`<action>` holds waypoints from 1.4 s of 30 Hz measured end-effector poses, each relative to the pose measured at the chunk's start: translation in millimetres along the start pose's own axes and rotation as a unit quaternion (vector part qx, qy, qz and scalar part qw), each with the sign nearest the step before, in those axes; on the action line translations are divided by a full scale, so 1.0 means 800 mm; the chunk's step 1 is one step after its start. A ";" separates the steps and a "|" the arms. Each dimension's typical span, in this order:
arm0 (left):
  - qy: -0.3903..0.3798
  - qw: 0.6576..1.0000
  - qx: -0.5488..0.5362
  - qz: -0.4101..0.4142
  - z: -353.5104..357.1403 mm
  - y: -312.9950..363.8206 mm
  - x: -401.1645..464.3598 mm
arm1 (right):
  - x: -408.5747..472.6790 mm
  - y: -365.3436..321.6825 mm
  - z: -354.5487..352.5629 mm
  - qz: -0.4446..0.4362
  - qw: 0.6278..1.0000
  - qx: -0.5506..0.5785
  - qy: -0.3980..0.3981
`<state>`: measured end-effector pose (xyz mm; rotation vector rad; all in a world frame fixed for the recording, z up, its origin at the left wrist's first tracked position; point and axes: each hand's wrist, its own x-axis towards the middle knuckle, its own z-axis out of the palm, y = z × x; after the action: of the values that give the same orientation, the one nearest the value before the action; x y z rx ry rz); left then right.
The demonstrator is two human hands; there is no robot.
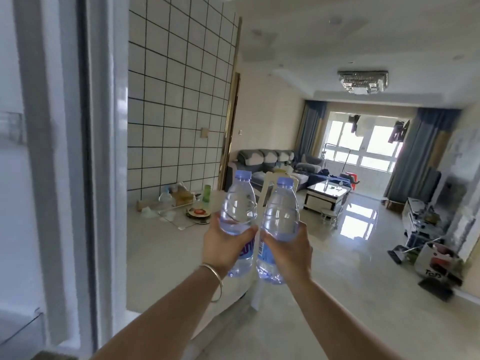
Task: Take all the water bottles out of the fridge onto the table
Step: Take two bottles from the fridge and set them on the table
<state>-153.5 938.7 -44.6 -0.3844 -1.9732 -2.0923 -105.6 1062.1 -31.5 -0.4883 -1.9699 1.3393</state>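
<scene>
I hold two clear water bottles with pale blue caps upright in front of me, side by side and almost touching. My left hand grips the left bottle around its labelled middle; a thin bangle circles that wrist. My right hand grips the right bottle the same way. Both bottles hang in the air above the near end of the pale table. The open white fridge door fills the left edge of the view; the fridge's inside is not visible.
At the table's far end lie a plate of food, a green cup and several bags and containers against the tiled wall. A pale chair stands behind the bottles. Beyond are a sofa, a coffee table and glossy floor.
</scene>
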 end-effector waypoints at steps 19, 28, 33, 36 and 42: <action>0.180 0.970 0.156 -0.044 0.039 -0.196 0.400 | 0.377 0.098 0.315 0.006 0.980 0.066 -0.185; 0.313 0.920 0.210 -0.108 -0.048 -0.293 0.511 | 0.444 0.110 0.513 -0.046 0.937 0.043 -0.344; 0.372 0.890 0.223 -0.140 -0.134 -0.338 0.563 | 0.437 0.113 0.629 -0.038 0.911 0.027 -0.410; 0.391 0.882 0.219 -0.147 -0.196 -0.364 0.608 | 0.431 0.111 0.706 -0.045 0.899 0.007 -0.436; 0.429 0.860 0.211 -0.176 -0.312 -0.432 0.676 | 0.408 0.109 0.873 -0.025 0.878 -0.030 -0.477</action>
<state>-787.1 713.4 -191.9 0.9005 -1.8732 -1.4658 -841.1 850.8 -159.4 0.2899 -2.7671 1.6616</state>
